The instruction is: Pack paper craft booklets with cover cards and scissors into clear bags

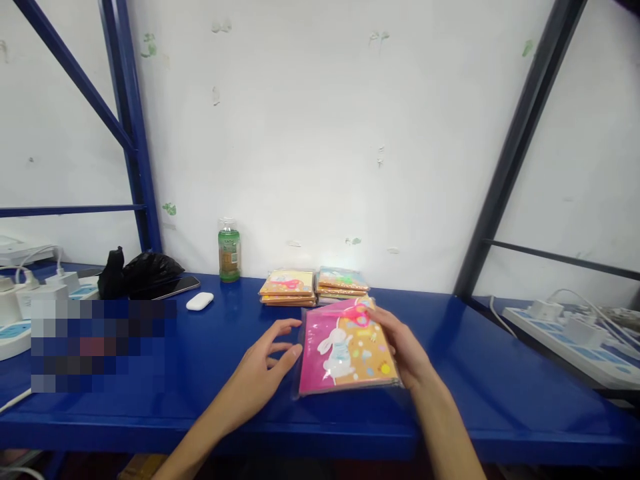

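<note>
A square packet in clear plastic (345, 357), magenta and orange with a white rabbit picture, is tilted above the front part of the blue table. Pink scissors show near its top edge. My right hand (403, 343) grips its right side, the thumb on the front face and the other fingers partly hidden behind. At the packet's left edge is my left hand (267, 363), its fingers curved and apart; thumb and fingertips are at the loose plastic margin, and I cannot tell whether they touch it. Behind stand two low stacks of similar packets, the left stack (287, 287) and the right stack (343, 281).
A green-labelled bottle (229, 253) stands by the wall. A white earbud case (200, 301), a phone (173, 289) and a black plastic bag (150, 268) lie on the left. Power strips with chargers are at far left and right (575, 343). Blue frame posts rise at both sides.
</note>
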The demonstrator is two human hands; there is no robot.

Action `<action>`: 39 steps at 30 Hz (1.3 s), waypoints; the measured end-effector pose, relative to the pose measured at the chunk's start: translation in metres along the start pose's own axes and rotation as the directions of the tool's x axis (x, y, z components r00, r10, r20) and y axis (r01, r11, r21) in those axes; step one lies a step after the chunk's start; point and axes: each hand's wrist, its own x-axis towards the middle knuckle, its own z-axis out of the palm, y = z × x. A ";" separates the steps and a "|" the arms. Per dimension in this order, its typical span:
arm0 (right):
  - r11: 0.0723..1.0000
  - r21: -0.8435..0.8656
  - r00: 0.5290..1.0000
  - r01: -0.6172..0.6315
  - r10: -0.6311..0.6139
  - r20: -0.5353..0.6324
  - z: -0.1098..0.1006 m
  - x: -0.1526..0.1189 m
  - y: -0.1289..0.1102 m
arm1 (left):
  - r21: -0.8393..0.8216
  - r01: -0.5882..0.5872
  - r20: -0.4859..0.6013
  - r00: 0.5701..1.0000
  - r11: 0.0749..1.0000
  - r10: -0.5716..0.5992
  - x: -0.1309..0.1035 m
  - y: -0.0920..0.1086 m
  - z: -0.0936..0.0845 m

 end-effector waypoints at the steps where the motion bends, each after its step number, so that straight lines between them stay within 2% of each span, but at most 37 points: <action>1: 1.000 0.008 1.000 -0.022 0.022 0.023 0.005 0.000 0.002 | -0.036 0.036 0.030 0.999 0.999 -0.035 -0.002 -0.003 -0.002; 4: 0.996 0.051 0.995 -0.079 0.076 0.069 0.020 0.000 0.005 | -0.142 0.108 0.100 0.990 0.984 -0.094 -0.005 -0.007 -0.010; 9: 0.984 0.119 0.988 -0.130 0.118 0.103 0.033 0.000 0.011 | -0.311 0.128 0.018 0.991 0.942 -0.129 -0.012 -0.005 -0.017; 12: 0.977 0.138 0.983 -0.163 0.148 0.113 0.034 0.000 0.012 | -0.413 0.183 0.010 0.980 0.892 -0.197 -0.013 -0.003 -0.019; 17: 0.962 0.155 0.970 -0.225 0.207 0.126 0.037 0.000 0.012 | -0.561 0.312 0.106 0.946 0.767 -0.307 -0.009 -0.004 -0.028; 22: 0.956 0.154 0.963 -0.248 0.227 0.144 0.041 -0.001 0.014 | -0.612 0.331 0.223 0.943 0.718 -0.245 -0.009 -0.005 -0.032; 24: 0.964 0.127 0.965 -0.233 0.213 0.151 0.042 -0.002 0.015 | -0.605 0.334 0.228 0.942 0.723 -0.245 -0.011 -0.003 -0.030; 28: 0.985 0.032 0.976 -0.171 0.165 0.142 0.041 -0.001 0.018 | -0.496 0.315 0.177 0.949 0.809 -0.260 -0.013 0.000 -0.025; 33: 0.990 -0.131 0.995 -0.057 0.068 0.074 0.031 0.005 0.019 | -0.510 0.281 0.129 0.959 0.813 -0.251 -0.010 -0.003 -0.026; 36: 0.967 -0.254 1.000 -0.005 0.005 -0.003 0.015 0.010 0.011 | -0.470 0.258 0.053 0.963 0.844 -0.264 -0.007 -0.006 -0.035; 39: 0.918 -0.397 0.993 0.008 -0.055 -0.107 -0.013 0.011 0.000 | -0.394 0.259 -0.016 0.957 0.882 -0.288 -0.004 -0.008 -0.047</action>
